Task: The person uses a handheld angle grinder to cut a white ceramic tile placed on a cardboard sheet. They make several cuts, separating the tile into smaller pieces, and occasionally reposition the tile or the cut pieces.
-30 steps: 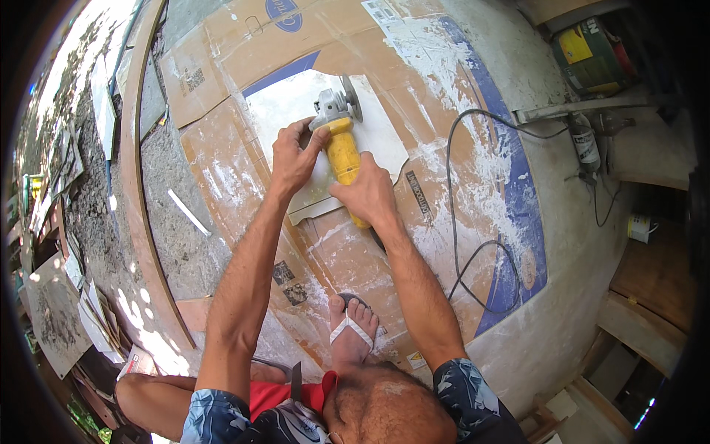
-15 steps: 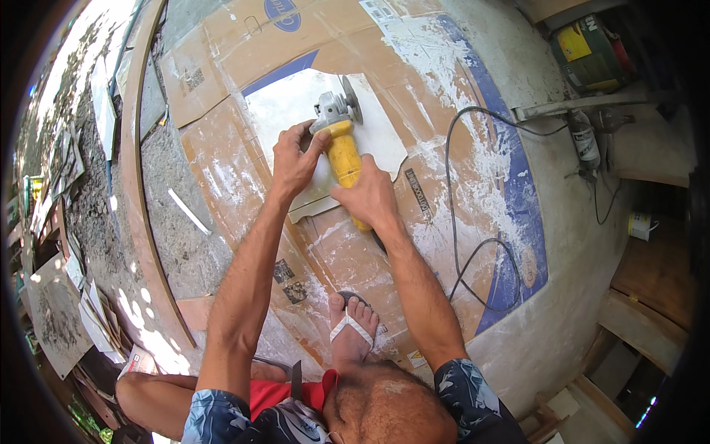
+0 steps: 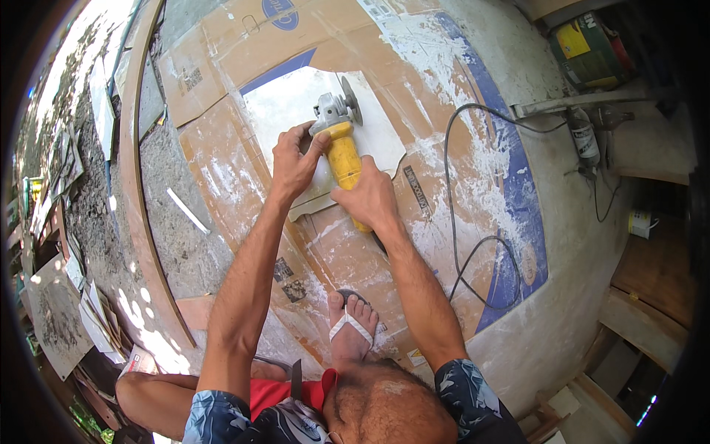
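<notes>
A yellow angle grinder (image 3: 342, 157) with a grey metal head is held over a white flat board (image 3: 285, 100) that has notched corners. Its dark disc (image 3: 350, 100) stands on edge at the far right of the head; whether it touches the board I cannot tell. My left hand (image 3: 297, 159) grips the grinder near its head, thumb on the yellow collar. Farther back, my right hand (image 3: 370, 194) is wrapped round the grinder's body. The board lies on flattened cardboard (image 3: 229, 174) smeared with white powder.
A black cord (image 3: 450, 185) loops over the cardboard at the right. My sandalled foot (image 3: 350, 325) rests on its near part. A long wooden strip (image 3: 132, 148) runs along the left. At the far right are a shelf with a dark green can (image 3: 592, 55) and a bottle (image 3: 584, 139).
Almost nothing differs. Both hands keep the same hold on the grinder, and the board appears shifted very slightly.
</notes>
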`<state>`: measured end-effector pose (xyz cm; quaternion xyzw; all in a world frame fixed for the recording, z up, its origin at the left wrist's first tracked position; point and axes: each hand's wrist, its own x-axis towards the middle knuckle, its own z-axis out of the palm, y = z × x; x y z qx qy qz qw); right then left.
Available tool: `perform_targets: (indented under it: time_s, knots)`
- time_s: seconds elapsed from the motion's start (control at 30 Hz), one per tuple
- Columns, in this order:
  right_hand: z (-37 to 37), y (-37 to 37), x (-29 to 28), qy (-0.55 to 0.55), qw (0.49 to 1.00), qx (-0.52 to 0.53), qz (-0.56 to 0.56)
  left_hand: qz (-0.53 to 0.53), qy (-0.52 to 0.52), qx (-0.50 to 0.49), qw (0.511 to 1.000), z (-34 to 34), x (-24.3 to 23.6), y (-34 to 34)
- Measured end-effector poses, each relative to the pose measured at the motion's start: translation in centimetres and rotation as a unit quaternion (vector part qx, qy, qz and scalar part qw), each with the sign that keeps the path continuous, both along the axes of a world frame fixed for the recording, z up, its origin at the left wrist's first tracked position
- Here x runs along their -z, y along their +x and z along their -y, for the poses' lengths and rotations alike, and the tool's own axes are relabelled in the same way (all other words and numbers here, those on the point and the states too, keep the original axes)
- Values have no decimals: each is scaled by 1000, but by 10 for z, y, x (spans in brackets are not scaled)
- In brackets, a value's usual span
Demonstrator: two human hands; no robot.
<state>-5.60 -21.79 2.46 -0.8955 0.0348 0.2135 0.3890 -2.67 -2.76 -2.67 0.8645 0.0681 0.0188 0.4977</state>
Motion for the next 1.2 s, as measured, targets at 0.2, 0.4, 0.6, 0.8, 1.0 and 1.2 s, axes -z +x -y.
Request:
perform_targets:
  time_s: [0.2,0.4,0.6,0.8,1.0,1.2]
  knots:
    - [1,-3,0,1,1000,1,1,16,-29,-17,999,4,2,-3]
    - [2,-5,-2,-4,1000,0,-2,19,-21,-11,1000,2,6,-4]
    - [3,-7,-4,-4,1000,7,-11,13,-20,-11,1000,5,3,-8]
    - [4,-10,-5,-4,1000,14,-16,11,-14,-9,1000,5,2,-10]
    - [6,-14,-1,-8,1000,13,-6,10,-9,-6,1000,7,-1,-13]
    - [7,-18,-2,-1,1000,15,-6,11,-15,-9,1000,9,0,-16]
